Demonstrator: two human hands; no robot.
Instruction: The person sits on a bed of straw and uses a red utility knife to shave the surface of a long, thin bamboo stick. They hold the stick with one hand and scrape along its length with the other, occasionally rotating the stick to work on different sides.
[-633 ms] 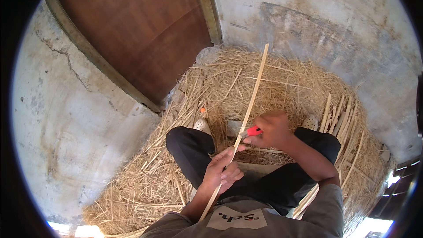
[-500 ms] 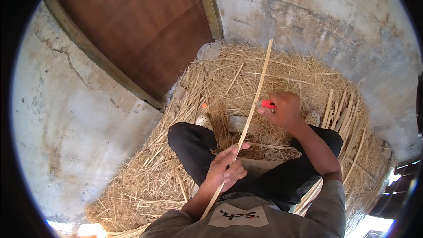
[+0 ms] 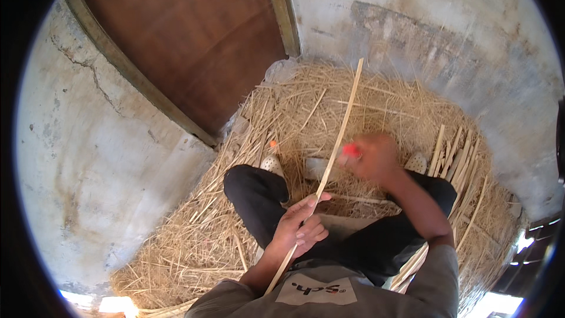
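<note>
My left hand point(image 3: 299, 229) is closed around a long, thin pale strip of split wood or bamboo point(image 3: 344, 121). The strip slants from my lap up and slightly right, its far end over the shavings. My right hand point(image 3: 376, 156), smeared by motion, is closed on a red-handled knife point(image 3: 351, 150) just right of the strip's middle. Its blade is too blurred to make out, so I cannot tell whether it touches the strip.
Pale shavings point(image 3: 194, 247) cover the floor around my crossed legs. A pile of split strips point(image 3: 456, 153) lies at the right. A flat block point(image 3: 318, 168) lies between my perforated shoes point(image 3: 272, 165). A brown door point(image 3: 182, 35) and stained walls point(image 3: 106, 171) stand close by.
My right hand and the knife have shifted slightly down and toward me along the strip. My left hand keeps its grip in nearly the same place.
</note>
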